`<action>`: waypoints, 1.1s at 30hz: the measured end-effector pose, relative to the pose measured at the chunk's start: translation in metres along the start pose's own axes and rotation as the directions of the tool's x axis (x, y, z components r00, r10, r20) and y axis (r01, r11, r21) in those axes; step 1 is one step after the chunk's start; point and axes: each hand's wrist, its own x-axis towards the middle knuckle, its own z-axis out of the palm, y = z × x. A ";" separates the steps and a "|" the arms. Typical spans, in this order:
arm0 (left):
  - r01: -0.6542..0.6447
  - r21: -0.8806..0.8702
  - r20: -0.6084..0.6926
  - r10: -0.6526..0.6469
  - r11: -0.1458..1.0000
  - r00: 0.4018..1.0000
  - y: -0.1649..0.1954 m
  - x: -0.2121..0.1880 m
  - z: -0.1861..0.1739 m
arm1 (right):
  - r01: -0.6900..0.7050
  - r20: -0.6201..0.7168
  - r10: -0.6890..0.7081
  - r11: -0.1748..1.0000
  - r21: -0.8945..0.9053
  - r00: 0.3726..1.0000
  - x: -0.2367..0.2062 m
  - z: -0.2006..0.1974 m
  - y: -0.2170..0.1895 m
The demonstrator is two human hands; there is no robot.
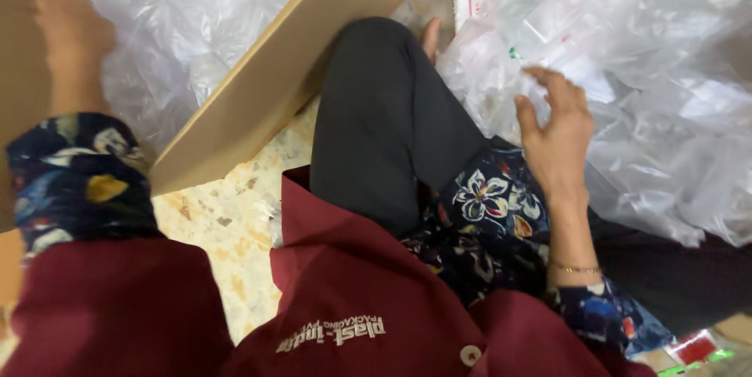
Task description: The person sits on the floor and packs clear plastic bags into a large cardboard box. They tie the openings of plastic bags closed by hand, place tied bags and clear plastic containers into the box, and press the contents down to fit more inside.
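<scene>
My left hand point(72, 36) is blurred and reaches into a cardboard box point(274, 71) at the upper left, resting on the clear plastic bags point(188, 16) that fill it; whether it grips one I cannot tell. My right hand point(558, 130) hovers with fingers spread over a heap of clear plastic bags point(650, 71) on the right, its fingertips touching the pile. It holds nothing. My bent knee in dark trousers point(384, 118) lies between the box and the heap.
A speckled stone floor point(227, 228) shows under the box's flap. I wear a maroon jacket over floral sleeves, and a thin bracelet point(576, 269) on the right wrist. A small red and green packet point(693, 349) lies at the bottom right corner.
</scene>
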 end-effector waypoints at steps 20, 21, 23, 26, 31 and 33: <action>-0.748 -0.654 -0.736 0.328 -0.119 0.592 0.308 -0.182 -0.192 | 0.054 -0.039 -0.044 0.939 0.340 0.998 -0.007 0.059 0.060; -0.623 -0.768 -0.614 0.452 -0.151 0.647 0.327 -0.191 -0.188 | 0.166 -0.053 -0.160 0.976 0.142 0.986 -0.005 0.066 0.058; -0.533 -0.846 -0.427 0.600 -0.002 0.677 0.362 -0.202 -0.180 | 0.147 -0.138 -0.136 0.986 0.077 0.981 -0.001 0.078 0.054; -0.527 -0.850 -0.442 0.521 0.017 0.730 0.385 -0.205 -0.161 | 0.033 -0.213 -0.007 0.993 0.117 0.977 -0.001 0.070 0.047; -0.374 -0.927 -0.312 0.602 -0.024 0.735 0.391 -0.197 -0.140 | -0.029 -0.097 0.209 0.530 0.847 0.973 -0.014 0.010 0.006; -0.244 -0.938 -0.346 0.612 -0.247 0.711 0.383 -0.194 -0.151 | 0.030 -0.065 0.061 0.466 0.884 0.996 -0.018 -0.001 -0.020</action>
